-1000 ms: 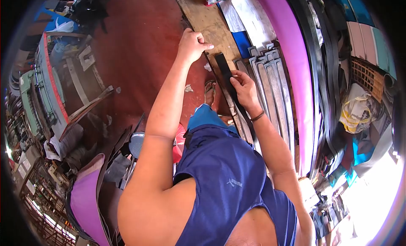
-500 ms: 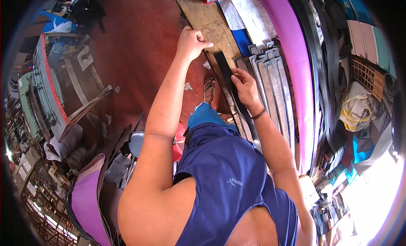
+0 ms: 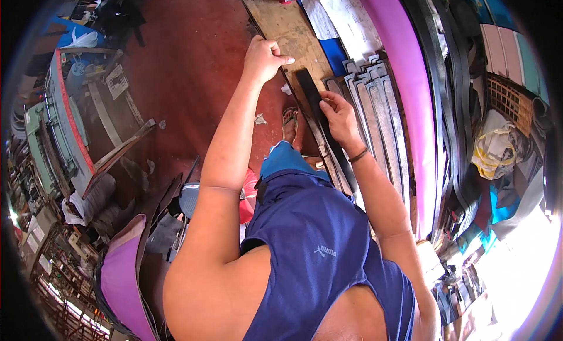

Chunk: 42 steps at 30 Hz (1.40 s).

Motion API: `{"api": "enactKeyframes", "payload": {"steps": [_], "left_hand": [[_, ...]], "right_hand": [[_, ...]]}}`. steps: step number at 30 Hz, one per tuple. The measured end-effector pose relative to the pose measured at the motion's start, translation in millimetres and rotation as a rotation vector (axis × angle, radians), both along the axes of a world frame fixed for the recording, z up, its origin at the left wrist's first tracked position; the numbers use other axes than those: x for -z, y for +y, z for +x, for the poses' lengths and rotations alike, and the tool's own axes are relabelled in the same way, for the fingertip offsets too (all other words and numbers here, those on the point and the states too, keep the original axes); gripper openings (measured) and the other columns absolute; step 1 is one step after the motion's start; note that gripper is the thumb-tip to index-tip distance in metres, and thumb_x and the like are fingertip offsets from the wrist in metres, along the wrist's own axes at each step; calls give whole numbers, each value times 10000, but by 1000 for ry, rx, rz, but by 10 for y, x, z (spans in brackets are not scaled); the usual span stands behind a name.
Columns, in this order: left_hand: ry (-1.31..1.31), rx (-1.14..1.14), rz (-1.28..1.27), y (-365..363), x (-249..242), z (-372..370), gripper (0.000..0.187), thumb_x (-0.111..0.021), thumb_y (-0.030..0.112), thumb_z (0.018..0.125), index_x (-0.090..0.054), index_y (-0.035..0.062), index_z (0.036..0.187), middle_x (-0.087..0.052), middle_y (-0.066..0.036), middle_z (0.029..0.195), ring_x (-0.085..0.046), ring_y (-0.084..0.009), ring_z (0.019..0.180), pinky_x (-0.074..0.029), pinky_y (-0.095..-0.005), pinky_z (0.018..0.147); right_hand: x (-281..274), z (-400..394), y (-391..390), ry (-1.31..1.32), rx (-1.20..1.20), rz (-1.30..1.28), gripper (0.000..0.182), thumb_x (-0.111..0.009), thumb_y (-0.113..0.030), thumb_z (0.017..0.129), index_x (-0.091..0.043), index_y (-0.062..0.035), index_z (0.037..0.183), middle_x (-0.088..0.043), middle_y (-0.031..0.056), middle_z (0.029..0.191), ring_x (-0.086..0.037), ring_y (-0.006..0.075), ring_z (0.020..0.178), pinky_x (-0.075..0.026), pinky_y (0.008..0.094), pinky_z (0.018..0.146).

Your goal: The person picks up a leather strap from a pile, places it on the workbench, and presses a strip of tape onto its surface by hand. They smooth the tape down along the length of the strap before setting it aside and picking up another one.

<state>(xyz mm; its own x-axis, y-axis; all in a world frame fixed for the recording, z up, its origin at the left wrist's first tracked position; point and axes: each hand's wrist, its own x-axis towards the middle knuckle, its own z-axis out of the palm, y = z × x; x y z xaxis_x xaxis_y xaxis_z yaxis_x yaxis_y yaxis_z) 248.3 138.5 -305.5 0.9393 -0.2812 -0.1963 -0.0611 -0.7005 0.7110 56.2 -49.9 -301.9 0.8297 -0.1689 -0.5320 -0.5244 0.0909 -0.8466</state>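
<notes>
My left hand [image 3: 265,60] is raised over the edge of the wooden bench [image 3: 287,27]. Its fingers are curled in and the thumb points right; whatever it may hold is hidden or too thin to make out. My right hand [image 3: 341,122] pinches the edge of a long black strip [image 3: 309,90] between thumb and fingers. This strip lies lengthwise along the bench, its far end just below and right of my left hand. Right beside it is a stack of several long grey-brown strips [image 3: 378,109] with rounded ends.
Written papers [image 3: 350,21] lie on the bench beyond the stack. A long purple sheet [image 3: 404,88] and black strips [image 3: 451,124] run along the right. On the left stands a red-edged frame [image 3: 73,112] over the red floor [image 3: 193,59]. A purple-covered piece [image 3: 123,270] sits lower left.
Almost nothing differs. Both hands keep their grip and place, with only a very slight shift of the view and of the black strip.
</notes>
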Motion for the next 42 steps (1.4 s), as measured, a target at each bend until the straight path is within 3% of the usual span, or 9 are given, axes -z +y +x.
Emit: {"api": "enactKeyframes", "payload": {"steps": [4,7,11,17,23,38,42], "left_hand": [[8,6,3,1,-7,12,427,-952,277,628,-611,24,675,-573,-126,889,-611,-327,842,-517,-436,745],[0,4,-8,0,-1,10,433,-954,274,624,-603,23,666,-563,-123,878,-604,-319,837,-512,-431,740],[-54,15,-62,8,2,8,450,-959,248,628,-579,9,665,-529,-99,808,-563,-266,726,-480,-409,669],[-47,28,-32,10,17,18,448,-957,248,633,-582,9,683,-534,-96,815,-563,-268,727,-482,-414,675],[10,29,37,-6,-24,33,447,-947,302,631,-595,28,664,-578,-128,889,-605,-315,849,-514,-429,752],[-33,132,170,5,-15,91,499,-914,431,684,-628,23,718,-622,-183,896,-610,-352,918,-505,-450,825],[-7,175,241,-4,-64,130,463,-909,393,692,-627,27,716,-613,-159,1001,-651,-337,925,-537,-440,823]], "right_hand": [[36,-3,4,-33,1,-27,297,-627,-57,1006,-633,11,1296,-714,49,1095,-648,90,992,-504,233,886],[98,-24,1,-46,18,-31,319,-656,-115,982,-646,27,1268,-726,96,1079,-667,137,956,-519,275,850],[92,-18,1,-27,8,-53,330,-661,-123,976,-648,29,1269,-731,105,1094,-672,140,956,-522,276,850],[67,-14,3,-29,1,-89,343,-669,-137,968,-653,24,1270,-737,114,1084,-678,143,952,-526,280,841],[205,-41,4,-39,23,-48,345,-672,-139,961,-654,12,1271,-746,121,1060,-691,157,932,-533,295,830],[16,16,41,-39,-17,-199,337,-672,-171,933,-683,-26,1236,-756,188,1066,-728,264,1018,-541,362,903],[-96,14,49,-47,-19,-235,334,-669,-181,929,-689,-26,1224,-755,186,1094,-728,279,1034,-539,372,915]]}}
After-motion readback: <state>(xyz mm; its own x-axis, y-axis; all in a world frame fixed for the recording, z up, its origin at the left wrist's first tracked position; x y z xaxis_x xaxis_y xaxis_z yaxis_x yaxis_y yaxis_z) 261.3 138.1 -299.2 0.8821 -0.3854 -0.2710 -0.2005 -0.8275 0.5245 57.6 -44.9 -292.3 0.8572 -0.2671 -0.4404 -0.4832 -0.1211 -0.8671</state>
